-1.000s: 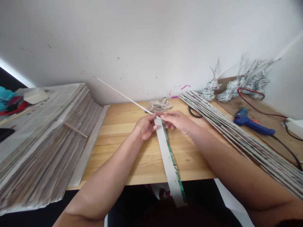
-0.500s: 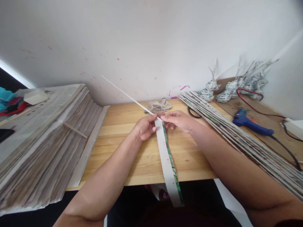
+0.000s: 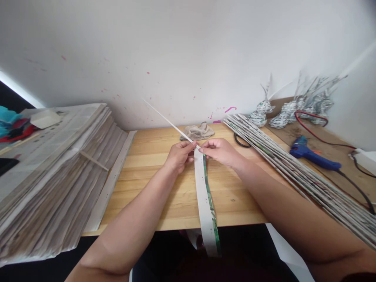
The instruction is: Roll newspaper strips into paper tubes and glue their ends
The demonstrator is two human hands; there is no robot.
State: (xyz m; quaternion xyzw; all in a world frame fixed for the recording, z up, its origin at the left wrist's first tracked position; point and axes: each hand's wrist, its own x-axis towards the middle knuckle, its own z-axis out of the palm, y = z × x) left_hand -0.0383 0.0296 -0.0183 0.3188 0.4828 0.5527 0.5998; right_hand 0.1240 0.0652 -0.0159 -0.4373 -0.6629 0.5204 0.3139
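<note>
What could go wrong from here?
1. The paper strip hangs past the table's front edge; its loose end might catch and crease.
2. Both the left hand and right hand pinch near the strip's top, where the thin white stick meets it; a slip might skew the two.
3. The right forearm lies close beside the newspaper tubes in view; an outward swing might scatter them.

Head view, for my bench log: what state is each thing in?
Paper strip, held at its top, hanging past the table
White stick, slanting up leftward
Left hand, pinching the strip
Right hand, pinching the strip
Cloth, crumpled
Paper rods, lying side by side
Glue gun, lying down; on or off unclear
Papers, stacked
Wall, spotted pink
</note>
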